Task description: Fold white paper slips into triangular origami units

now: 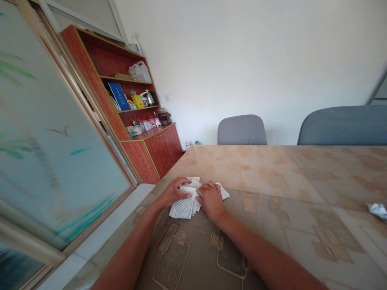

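Several white slips of paper (182, 207) with printed dark lines lie in a loose, overlapping pile on the patterned tabletop. My left hand (173, 193) is at the pile's left side, its thumb and fingers curved round the edges of the papers. From the right, my right hand (211, 200) bears on the pile with bent fingers closed at the paper; the fingertips are partly hidden. One more printed slip (223, 191) sticks out beyond the right knuckles.
The table (272, 169) has a patterned cover. A crumpled silvery wrapper (378, 210) lies at its right. Two grey chairs (242, 129) stand behind the far edge. At the left are a reddish wooden cabinet (161, 147) with filled shelves and a frosted sliding door (60, 121).
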Tool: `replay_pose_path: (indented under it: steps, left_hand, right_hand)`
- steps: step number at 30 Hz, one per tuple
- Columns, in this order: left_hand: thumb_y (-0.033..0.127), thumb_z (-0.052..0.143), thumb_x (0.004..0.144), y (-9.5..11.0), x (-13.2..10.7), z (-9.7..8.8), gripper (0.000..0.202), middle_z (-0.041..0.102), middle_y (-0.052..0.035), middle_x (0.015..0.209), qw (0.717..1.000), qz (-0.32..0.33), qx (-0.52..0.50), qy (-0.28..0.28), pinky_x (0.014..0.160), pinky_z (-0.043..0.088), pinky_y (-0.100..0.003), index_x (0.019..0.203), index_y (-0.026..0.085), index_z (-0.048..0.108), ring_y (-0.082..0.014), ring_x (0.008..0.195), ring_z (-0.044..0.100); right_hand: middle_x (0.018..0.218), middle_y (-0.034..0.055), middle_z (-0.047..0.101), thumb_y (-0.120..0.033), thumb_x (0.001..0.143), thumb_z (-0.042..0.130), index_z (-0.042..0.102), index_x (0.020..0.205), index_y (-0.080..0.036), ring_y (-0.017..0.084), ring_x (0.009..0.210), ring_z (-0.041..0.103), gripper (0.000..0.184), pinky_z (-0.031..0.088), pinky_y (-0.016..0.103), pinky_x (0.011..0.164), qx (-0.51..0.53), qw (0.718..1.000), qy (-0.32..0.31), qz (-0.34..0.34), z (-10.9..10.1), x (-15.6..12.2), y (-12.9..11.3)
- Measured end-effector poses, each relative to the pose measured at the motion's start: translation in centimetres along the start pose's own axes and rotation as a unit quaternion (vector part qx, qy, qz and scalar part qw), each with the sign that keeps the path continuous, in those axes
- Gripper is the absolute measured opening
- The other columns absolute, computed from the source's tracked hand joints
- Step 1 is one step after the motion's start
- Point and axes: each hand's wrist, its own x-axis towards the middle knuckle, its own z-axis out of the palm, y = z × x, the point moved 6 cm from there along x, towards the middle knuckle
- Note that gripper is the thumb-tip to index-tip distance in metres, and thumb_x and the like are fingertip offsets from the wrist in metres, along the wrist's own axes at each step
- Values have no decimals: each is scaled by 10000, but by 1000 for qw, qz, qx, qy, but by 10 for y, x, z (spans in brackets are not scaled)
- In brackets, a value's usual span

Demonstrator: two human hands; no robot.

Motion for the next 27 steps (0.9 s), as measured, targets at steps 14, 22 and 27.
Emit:
replay_pose_path:
  steps: [14, 22, 27]
  left_hand:
    - [295, 763, 658, -1, 1, 0, 514, 611, -74, 1255, 999, 10, 48, 0, 959, 428, -323, 1149, 210, 640, -253, 1152, 556]
    - [252, 720, 715, 58, -2, -5, 513, 529, -74, 1357, 991, 79, 105, 2, 1085, 277, -435, 1214, 249, 606, -292, 1275, 429]
    - [330, 734, 754, 150, -32, 30, 675, 458, -74, 1424, 958, 247, 125, -70, 1075, 303, -407, 1363, 275, 447, -271, 1287, 408]
  right_hand:
    - [1216, 82, 602, -276, 945, 568, 575, 1195, -182, 216, 987, 634, 266, 539, 418, 824, 112, 990, 76, 47, -33, -4, 34]
    - [723, 21, 657, -202, 891, 563, 654, 728, -198, 183, 761, 613, 187, 486, 307, 702, 206, 968, 140, 20, -82, -83, 59]
    - [642, 7, 638, -227, 869, 549, 630, 673, -207, 170, 631, 598, 212, 468, 270, 590, 233, 962, 129, 53, -104, -145, 73]
